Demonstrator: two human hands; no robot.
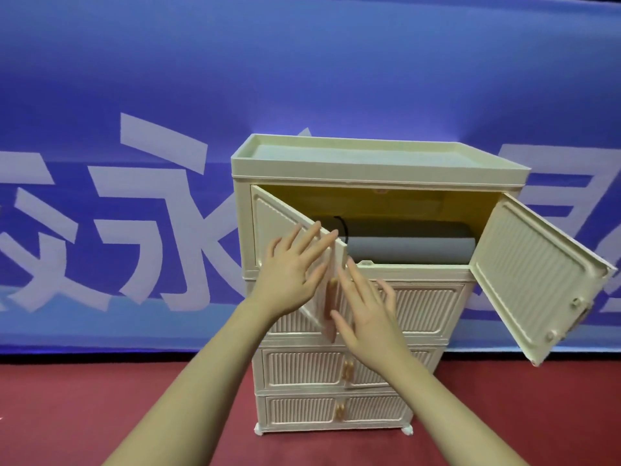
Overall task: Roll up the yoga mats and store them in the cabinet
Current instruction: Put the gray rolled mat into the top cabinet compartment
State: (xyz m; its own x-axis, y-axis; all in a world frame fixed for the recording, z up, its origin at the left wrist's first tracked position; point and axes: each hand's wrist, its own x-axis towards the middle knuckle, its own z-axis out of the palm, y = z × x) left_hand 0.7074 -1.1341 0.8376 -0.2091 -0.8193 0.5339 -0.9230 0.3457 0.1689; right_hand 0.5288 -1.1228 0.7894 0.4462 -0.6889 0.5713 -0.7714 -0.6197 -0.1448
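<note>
The cream plastic cabinet (353, 264) stands on the red floor (67, 415) against a blue banner (168, 79), and only its top compartment is open. Inside lies a rolled grey yoga mat (410, 248), on its side along the shelf, with a thin black strap (342, 228) looped near its end at about 9 o'clock. Above and behind it sits a darker rounded shape; it may be a second roll, but I cannot tell for sure.

The left door (285, 227) is swung partway in. The left hand (289, 274) lies against its outer face with the fingers straight and spread, holding nothing, a flat palm being all a light door needs to be pushed. The right hand (366, 317) is also spread wide and empty, just beside the door's free edge and its tan handle (331, 307), probably there to steady or guide the panel. The right door (537, 274) hangs wide open toward 3 o'clock, so I judge it remains to be shut.

By count: one mat for certain, two open doors on the top tier, three closed tiers beneath, two hands. With the mat stowed, the job looks near its end.
</note>
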